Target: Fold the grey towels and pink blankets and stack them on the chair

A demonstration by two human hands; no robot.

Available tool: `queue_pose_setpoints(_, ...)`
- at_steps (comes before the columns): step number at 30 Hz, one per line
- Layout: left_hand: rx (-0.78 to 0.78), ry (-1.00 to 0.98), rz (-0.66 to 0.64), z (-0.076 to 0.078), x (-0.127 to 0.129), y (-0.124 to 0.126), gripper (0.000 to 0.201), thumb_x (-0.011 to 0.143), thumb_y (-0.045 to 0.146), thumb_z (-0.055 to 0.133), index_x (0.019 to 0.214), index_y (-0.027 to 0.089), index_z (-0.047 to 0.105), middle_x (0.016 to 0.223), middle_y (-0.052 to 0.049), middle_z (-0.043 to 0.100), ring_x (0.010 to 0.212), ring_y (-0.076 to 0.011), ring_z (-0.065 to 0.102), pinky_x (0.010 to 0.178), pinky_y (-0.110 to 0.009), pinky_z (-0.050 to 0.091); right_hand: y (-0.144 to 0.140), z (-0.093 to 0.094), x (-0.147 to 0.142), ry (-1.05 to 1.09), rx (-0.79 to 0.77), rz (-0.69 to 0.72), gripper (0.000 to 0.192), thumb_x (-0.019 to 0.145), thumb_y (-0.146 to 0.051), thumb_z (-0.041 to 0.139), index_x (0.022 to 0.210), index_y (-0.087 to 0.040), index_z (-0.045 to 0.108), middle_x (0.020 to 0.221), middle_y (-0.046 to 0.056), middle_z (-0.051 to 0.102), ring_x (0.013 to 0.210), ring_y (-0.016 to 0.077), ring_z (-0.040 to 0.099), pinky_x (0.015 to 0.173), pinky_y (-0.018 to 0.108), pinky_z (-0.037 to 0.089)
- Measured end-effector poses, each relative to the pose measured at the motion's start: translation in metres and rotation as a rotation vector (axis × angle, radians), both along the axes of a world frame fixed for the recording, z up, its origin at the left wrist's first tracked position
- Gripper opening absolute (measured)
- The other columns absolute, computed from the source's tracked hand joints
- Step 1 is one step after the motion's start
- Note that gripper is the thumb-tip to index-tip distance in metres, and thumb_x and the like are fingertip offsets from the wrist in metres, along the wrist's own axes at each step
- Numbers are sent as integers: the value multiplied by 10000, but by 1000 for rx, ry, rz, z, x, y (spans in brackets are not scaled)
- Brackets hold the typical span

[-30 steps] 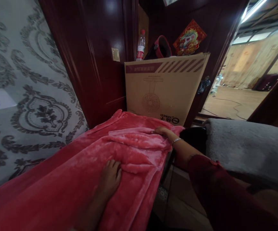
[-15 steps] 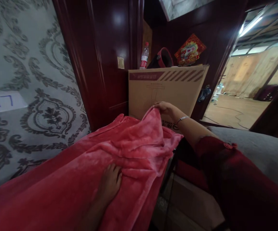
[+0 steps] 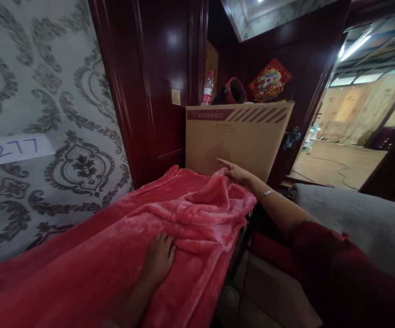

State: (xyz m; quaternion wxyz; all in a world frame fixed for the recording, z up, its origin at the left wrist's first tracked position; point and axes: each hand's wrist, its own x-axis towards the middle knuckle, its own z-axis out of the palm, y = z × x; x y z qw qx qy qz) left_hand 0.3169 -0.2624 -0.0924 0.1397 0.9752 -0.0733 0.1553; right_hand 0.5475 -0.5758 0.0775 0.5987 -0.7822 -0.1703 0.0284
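A plush pinkish-red blanket (image 3: 129,241) spreads across the lower left and middle, with bunched folds towards its far right end. My left hand (image 3: 160,255) lies on it palm down, its fingers lightly bent and resting on the pile. At the far end, my right hand (image 3: 235,172) holds a raised fold of the blanket, the index finger stretched out past the cloth. The fold's tip is low, close to the rest of the blanket. What the blanket lies on is mostly hidden.
Behind the blanket stands a large cardboard box (image 3: 241,136), with a red-capped bottle (image 3: 208,89) and a dark red, band-shaped object (image 3: 235,91) on top. Patterned wallpaper (image 3: 81,164) borders the left. A grey padded surface (image 3: 351,218) lies at right, before a doorway.
My right hand has come down with the blanket fold, and its index finger now points outward. My left hand stays at the same place on the blanket. The view has shifted slightly.
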Motion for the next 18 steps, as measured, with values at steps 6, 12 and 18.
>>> queue_pose_setpoints(6,-1,-37,-11,-3,1,1,272,910,154,460,994,159,718,1053,-117,683,1028,-277,601,960,-456,486,-11,47,5,-301,-152,-16,566,815,-170,615,1381,-187,599,1040,67,732,788,140,641,794,279,548)
queue_pose_setpoints(12,-6,-50,-12,-5,-1,0,271,907,160,465,1005,171,718,1049,-109,688,1018,-275,613,948,-463,496,-10,97,-3,-706,-1095,-345,285,854,-184,567,1055,-188,768,1065,123,733,1047,268,654,895,335,498)
queue_pose_setpoints(18,-72,-146,-23,-11,-2,4,263,904,155,469,1013,181,707,1055,-106,696,1012,-254,632,941,-455,523,5,153,29,-832,-947,-585,332,923,-248,495,1102,-115,741,1111,198,706,1081,332,650,912,445,511)
